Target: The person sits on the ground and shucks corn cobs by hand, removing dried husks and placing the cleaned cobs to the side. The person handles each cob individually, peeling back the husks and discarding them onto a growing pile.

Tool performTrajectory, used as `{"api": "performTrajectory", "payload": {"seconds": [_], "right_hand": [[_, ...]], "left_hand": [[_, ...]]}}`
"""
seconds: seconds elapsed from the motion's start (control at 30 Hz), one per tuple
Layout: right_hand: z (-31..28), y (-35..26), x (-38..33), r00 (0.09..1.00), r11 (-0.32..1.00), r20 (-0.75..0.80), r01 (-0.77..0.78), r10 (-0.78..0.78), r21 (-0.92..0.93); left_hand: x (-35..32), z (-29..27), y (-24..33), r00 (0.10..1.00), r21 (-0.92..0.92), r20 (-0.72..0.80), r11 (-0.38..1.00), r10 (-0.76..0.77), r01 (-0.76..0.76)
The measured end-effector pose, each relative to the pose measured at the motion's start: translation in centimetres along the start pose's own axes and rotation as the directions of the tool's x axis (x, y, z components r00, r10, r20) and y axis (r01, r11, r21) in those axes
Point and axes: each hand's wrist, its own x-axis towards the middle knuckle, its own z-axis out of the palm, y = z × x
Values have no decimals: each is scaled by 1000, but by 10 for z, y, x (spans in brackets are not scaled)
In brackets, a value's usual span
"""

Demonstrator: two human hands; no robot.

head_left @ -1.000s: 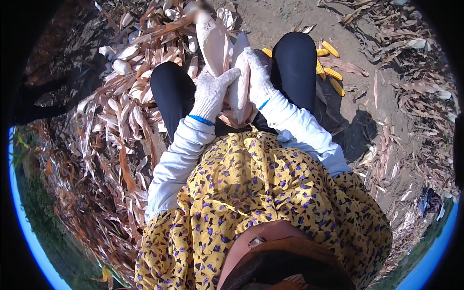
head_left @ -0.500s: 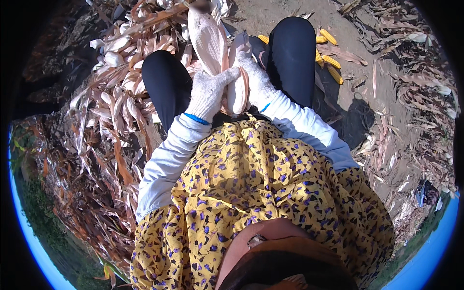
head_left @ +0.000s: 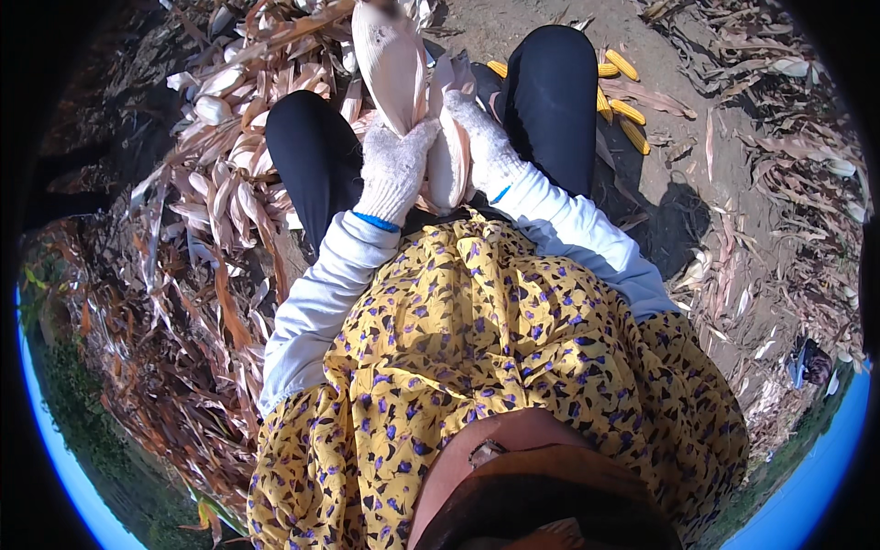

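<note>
A corn ear in dry, pale husk [head_left: 447,170] stands between my two hands, its lower end near my lap. My left hand [head_left: 394,170], in a whitish knit glove with a blue cuff edge, closes on the husk's left side. Gloved the same way, my right hand [head_left: 486,139] grips the right side, its fingers partly hidden behind the husk. A broad, pinkish-white husk leaf [head_left: 390,69] spreads up and away from my left hand; its top end is blurred. No kernels show between the hands.
A heap of dry husks and unhusked ears [head_left: 229,197] lies left of my left knee [head_left: 312,151]. Beyond my right knee [head_left: 552,110], several bare yellow corn ears [head_left: 629,112] rest on the soil. Dry stalks and leaves [head_left: 797,183] cover the ground at far right.
My left thumb has drawn back left from across the ear, uncovering more of its husk. Both hands stay at nearly the same place. The view has shifted slightly.
</note>
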Motion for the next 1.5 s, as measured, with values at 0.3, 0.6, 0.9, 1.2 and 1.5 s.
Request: {"api": "performTrajectory", "payload": {"seconds": [0.3, 0.6, 0.9, 1.2, 1.5], "right_hand": [[-24, 0, 22, 980, 988, -152, 141, -131, 63], [14, -19, 0, 933, 894, -128, 273, -336, -356], [16, -44, 11, 904, 474, 49, 268, -424, -839], [13, -53, 15, 926, 427, 149, 297, -347, -854], [-1, -57, 25, 907, 533, -85, 165, -412, -830]], "left_hand": [[1, 0, 15, 998, 121, -42, 991, 56, -50], [1, 0, 16, 984, 193, -40, 968, 172, -162], [1, -2, 18, 970, 312, -40, 925, 240, -216], [4, -5, 10, 944, 431, 1, 852, 329, -297], [7, -14, 14, 915, 480, -49, 813, 400, -330]]}}
